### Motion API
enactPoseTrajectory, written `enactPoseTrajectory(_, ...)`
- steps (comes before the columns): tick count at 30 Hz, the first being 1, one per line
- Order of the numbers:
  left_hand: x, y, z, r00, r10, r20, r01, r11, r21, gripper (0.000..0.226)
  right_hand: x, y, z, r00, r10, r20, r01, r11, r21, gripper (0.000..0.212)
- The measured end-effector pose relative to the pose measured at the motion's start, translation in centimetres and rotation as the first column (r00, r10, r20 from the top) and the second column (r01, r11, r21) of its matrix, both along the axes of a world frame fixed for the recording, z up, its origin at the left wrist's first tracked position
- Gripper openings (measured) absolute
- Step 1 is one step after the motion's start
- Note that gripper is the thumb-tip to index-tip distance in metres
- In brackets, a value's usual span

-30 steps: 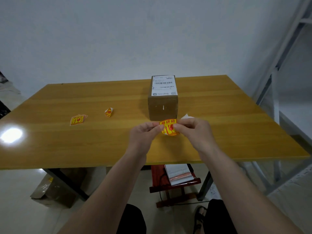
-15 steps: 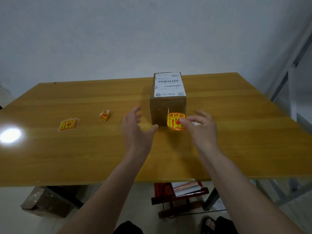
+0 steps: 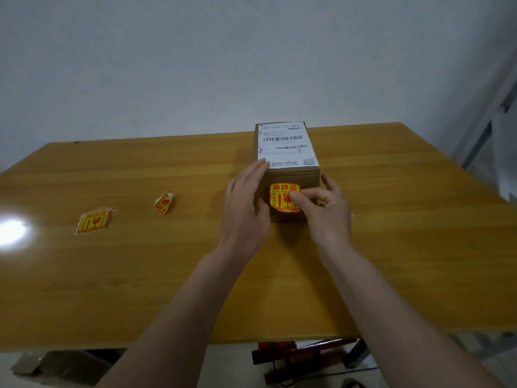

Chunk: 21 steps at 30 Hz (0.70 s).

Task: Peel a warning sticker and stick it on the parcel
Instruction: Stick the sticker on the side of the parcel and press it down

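Sticker (image 3: pixel 284 196) on parcel (image 3: pixel 285 175) front | right hand (image 3: pixel 327 211) fingertips pressing it | left hand (image 3: pixel 246 203) flat, steadying parcel

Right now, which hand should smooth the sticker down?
Right hand: its thumb already presses on the sticker on the parcel front. The left hand lies flat against the parcel's left side, steadying it.

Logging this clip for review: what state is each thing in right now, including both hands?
Parcel: upright on the table, closed, shipping label on top.
Warning sticker: stuck on the parcel's near face.
Left hand: fingers straight, resting against the parcel's left side.
Right hand: thumb pressing the sticker's right part.
Sticker stack: flat on the table, left.
Curled sticker: loose on the table, folded over.
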<state>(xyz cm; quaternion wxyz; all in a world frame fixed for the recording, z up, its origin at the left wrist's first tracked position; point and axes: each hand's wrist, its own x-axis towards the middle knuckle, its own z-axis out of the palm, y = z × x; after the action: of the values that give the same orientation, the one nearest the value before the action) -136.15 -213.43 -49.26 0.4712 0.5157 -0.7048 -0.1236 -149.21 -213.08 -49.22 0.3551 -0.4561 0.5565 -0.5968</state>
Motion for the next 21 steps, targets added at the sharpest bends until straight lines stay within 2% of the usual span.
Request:
enactPoseTrajectory(6, 0.2, -0.8, 0.0, 0.994, -0.024, -0.105, 0.027, 0.999, 0.025, 0.052, 0.0, -0.8, -0.1, 0.999, 0.012, 0.053, -0.011, 1.0, -0.012, 0.006)
enactPoseTrajectory(13, -0.2, -0.8, 0.1, 0.987, 0.019, -0.16, -0.013, 0.999, 0.037, 0.046, 0.4, -1.1, 0.0, 0.997, -0.021, 0.07, 0.022, 1.0, -0.02, 0.017)
enactPoseTrajectory(21, -1.1, -0.9, 0.5, 0.974, 0.098, -0.204, -0.087, 0.994, 0.062, 0.042, 0.5, -1.2, 0.0, 0.997, -0.04, 0.06, 0.04, 0.999, -0.001, 0.013)
